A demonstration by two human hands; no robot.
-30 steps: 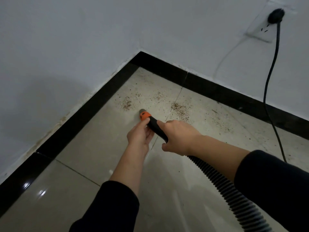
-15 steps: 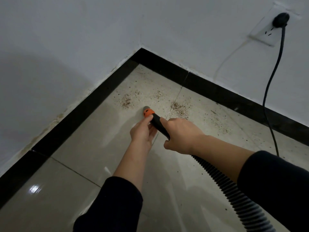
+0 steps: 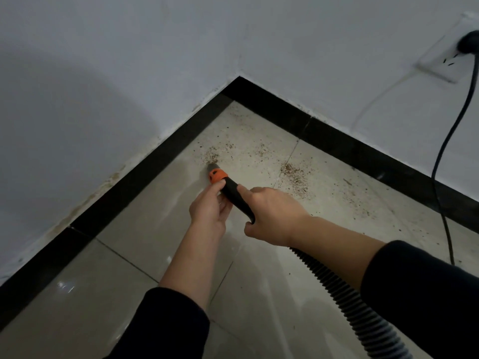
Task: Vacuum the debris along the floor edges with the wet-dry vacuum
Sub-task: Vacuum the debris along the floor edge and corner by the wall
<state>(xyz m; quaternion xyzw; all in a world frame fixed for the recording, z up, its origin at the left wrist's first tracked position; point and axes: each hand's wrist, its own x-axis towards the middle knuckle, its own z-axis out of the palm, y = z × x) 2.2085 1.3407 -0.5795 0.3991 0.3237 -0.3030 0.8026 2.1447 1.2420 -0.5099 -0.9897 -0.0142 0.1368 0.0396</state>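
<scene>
Fingers [image 3: 221, 186] of left hand [image 3: 207, 212] and right hand [image 3: 269, 213] grip the vacuum nozzle [image 3: 234, 194], its tip just short of debris [image 3: 212, 157] near the baseboard [image 3: 145, 174]. Risk: a hasty push scatters grains against the baseboard.

Single head-worn wide view; faces forward and down into the floor corner [image 3: 233, 112] from close above.

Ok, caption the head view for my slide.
Left hand and right hand aim the vacuum nozzle at corner debris.

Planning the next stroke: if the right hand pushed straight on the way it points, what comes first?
Likely the debris patch just ahead of the nozzle it grips, then the baseboard; depth is unclear.
</scene>
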